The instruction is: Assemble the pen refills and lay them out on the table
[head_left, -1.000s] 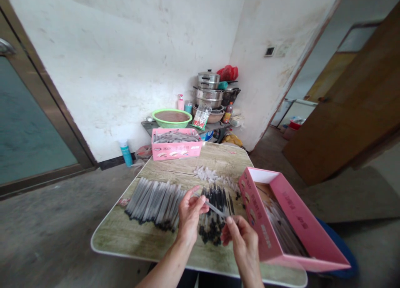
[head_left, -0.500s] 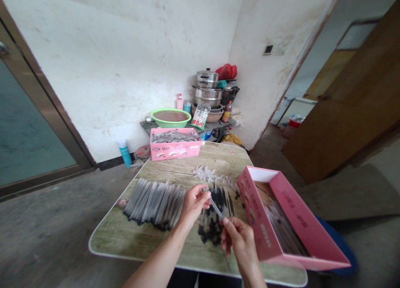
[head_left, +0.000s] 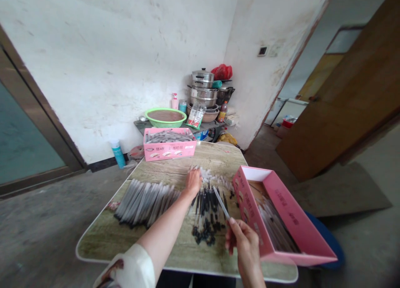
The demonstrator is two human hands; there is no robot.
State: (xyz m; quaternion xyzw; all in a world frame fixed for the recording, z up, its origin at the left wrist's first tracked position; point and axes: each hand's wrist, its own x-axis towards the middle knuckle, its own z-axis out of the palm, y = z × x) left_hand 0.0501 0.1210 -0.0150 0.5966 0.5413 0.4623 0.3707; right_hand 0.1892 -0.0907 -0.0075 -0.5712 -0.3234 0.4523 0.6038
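Note:
My right hand [head_left: 243,240] pinches the lower end of a translucent pen barrel [head_left: 221,202], which slants up and to the left. My left hand [head_left: 194,181] is stretched forward to a pile of small whitish plastic pieces [head_left: 205,174]. Its fingers are bent together at the pile's left side, and what is between them is hidden. Several dark, thin pen parts with black ends [head_left: 204,221] lie below the pile, between my hands. To the left of my left forearm, a row of translucent pens with black ends [head_left: 146,200] lies side by side.
A pink box [head_left: 254,221] with more translucent tubes [head_left: 275,221] stands at the table's right edge. Another pink box [head_left: 170,150], full of pens, stands at the back of the wood-patterned table [head_left: 131,246]. Behind it are a green basin [head_left: 165,123] and stacked steel pots [head_left: 203,94].
My left hand has let go of the barrel's upper end and moved forward to the whitish pieces. My right hand keeps the barrel. The view has shifted slightly.

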